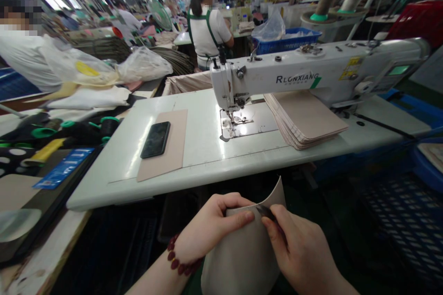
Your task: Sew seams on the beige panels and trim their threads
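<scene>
Below the table's front edge, my left hand (207, 230) grips the top edge of a beige curved sheet of material (242, 258), fingers wrapped over it. My right hand (297, 249) is closed around a small dark slim tool (268, 213) whose tip rests at the sheet's upper edge, close to my left thumb. A red bead bracelet (178, 260) sits on my left wrist. Behind my hands stands a white sewing machine (311, 78) on a pale table (207, 152).
A stack of beige sheets (308, 120) lies under the machine arm. A black phone (155, 139) rests on a single beige sheet (173, 147) at the table's left. Blue crates (401, 221) stand at right. Cluttered bench at left; a person in a green apron (207, 27) works behind.
</scene>
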{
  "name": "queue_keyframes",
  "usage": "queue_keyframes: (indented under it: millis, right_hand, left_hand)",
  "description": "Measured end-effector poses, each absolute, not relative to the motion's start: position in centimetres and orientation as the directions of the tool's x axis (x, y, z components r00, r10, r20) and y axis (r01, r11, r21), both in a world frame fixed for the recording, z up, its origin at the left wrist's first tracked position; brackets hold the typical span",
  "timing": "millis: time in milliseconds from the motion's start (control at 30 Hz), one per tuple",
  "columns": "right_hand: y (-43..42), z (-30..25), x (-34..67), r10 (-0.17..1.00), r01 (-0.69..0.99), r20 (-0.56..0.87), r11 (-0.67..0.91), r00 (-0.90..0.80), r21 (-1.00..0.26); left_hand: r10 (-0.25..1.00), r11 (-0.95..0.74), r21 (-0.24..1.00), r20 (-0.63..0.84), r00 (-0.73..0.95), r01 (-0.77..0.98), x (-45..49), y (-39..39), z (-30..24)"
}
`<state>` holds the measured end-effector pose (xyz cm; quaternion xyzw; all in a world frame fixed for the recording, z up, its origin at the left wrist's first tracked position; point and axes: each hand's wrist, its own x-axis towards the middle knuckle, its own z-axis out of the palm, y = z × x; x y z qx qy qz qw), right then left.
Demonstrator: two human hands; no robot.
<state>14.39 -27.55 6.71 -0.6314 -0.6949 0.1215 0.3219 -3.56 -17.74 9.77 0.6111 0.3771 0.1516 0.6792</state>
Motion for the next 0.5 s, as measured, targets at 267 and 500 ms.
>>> queue_keyframes:
  millis: [267, 500]
  right_hand:
    - [-27.52, 6.58, 14.41, 0.936, 0.813, 0.351, 0.208, -0.004, -0.544]
    - [-27.6, 5.73, 14.09, 0.903, 0.811, 0.43, 0.235, 0.022, -0.536]
  left_hand:
    - [0.652, 0.271, 0.939, -0.341, 0.677, 0.212, -3.48, -17.67, 9.62]
    - [0.627, 0.306, 0.927, -0.367, 0.687, 0.215, -3.42, -17.79, 9.54]
